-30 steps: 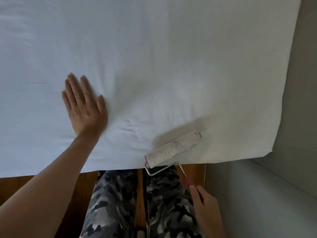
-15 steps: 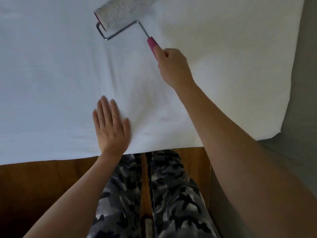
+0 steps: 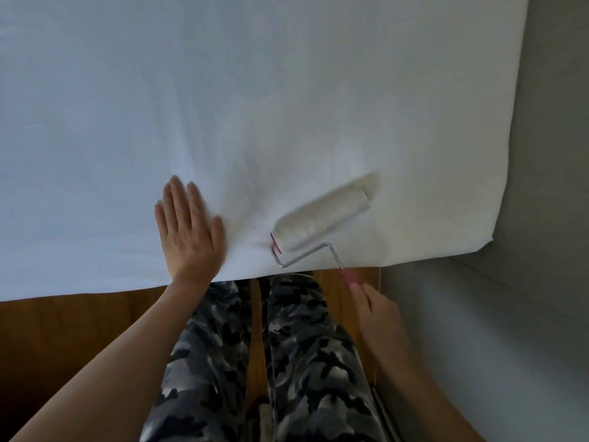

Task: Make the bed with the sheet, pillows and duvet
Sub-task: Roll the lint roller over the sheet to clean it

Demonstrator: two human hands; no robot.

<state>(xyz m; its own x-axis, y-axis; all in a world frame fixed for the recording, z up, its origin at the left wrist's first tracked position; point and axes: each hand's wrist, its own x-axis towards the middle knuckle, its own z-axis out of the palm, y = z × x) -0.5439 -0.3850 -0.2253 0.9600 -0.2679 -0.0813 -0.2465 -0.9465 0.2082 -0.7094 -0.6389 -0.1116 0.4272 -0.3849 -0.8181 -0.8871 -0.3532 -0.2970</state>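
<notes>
Right grip: curled round the roller handle, near edge. Left grip: flat, pressing the sheet. Sheet: spread over the bed; likely light, soft, creases easily; best taken at its edges.

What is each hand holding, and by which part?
Right hand grips the lint roller by its pink handle. Left hand holds nothing, pressing flat on the sheet.

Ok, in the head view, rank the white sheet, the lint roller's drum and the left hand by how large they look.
1. White sheet, by far the largest, filling most of the view.
2 and 3. Left hand and lint roller's drum look about alike, and both lie on the sheet, so I won't rank them.
</notes>
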